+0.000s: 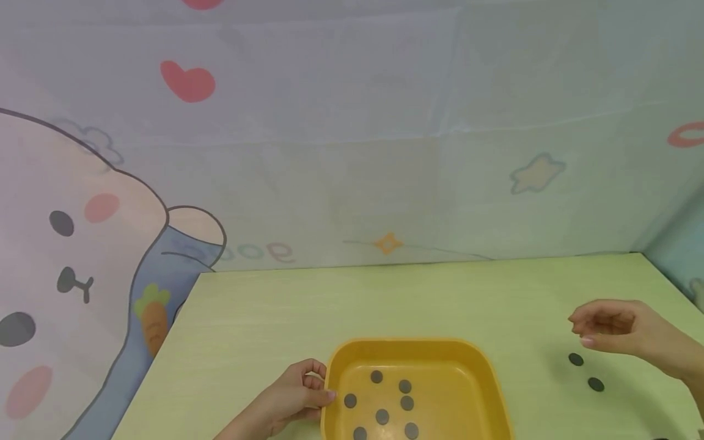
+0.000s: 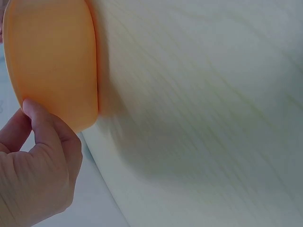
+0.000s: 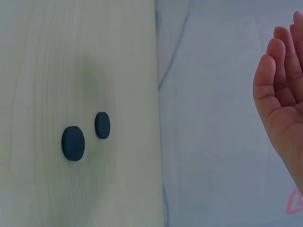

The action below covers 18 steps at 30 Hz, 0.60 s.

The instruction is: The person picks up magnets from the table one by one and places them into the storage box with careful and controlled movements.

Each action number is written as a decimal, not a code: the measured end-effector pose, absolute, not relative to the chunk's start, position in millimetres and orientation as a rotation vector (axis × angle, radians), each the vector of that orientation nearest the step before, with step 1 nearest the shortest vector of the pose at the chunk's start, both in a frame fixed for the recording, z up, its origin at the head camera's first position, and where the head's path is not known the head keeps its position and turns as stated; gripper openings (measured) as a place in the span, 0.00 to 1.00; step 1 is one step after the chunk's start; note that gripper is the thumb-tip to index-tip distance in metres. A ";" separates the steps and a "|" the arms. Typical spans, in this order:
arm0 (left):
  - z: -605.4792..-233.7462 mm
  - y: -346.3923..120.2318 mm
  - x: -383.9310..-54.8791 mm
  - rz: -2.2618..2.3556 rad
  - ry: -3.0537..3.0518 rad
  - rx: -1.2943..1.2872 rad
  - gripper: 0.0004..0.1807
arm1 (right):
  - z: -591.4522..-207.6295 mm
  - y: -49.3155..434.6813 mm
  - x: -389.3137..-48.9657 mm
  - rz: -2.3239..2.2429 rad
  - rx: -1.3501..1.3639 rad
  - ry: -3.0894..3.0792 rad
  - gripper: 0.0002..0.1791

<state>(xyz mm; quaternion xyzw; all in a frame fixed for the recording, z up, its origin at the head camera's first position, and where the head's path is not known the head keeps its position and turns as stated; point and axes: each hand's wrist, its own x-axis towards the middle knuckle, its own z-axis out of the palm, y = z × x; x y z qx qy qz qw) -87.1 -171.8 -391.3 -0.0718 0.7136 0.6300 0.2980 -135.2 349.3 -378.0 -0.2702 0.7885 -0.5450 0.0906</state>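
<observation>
My left hand grips the left rim of a yellow plastic tray, thumb over the edge and fingers along the outer wall. The left wrist view has the same hand pinching a corner of the tray. Several flat dark round discs lie spread on the tray's floor. On the right, my right hand hovers over the table, fingers loosely bent and holding nothing. Nearest it, two black discs lie on the tabletop; both discs also appear in the right wrist view.
The pale green wood-grain table ends at a cartoon-printed cloth hanging behind it. At the bottom right edge, a sliver of another dark object shows. The tray's near end is cut off by the frame.
</observation>
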 end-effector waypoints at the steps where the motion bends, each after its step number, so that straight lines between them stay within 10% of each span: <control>1: -391.6 -171.9 -87.2 1.674 1.897 -0.190 0.15 | -380.7 351.9 -134.9 -1.620 -0.784 2.352 0.22; 18: -392.6 -172.2 -87.0 1.681 1.890 -0.200 0.15 | -450.6 400.0 -137.1 -1.836 -0.551 1.935 0.24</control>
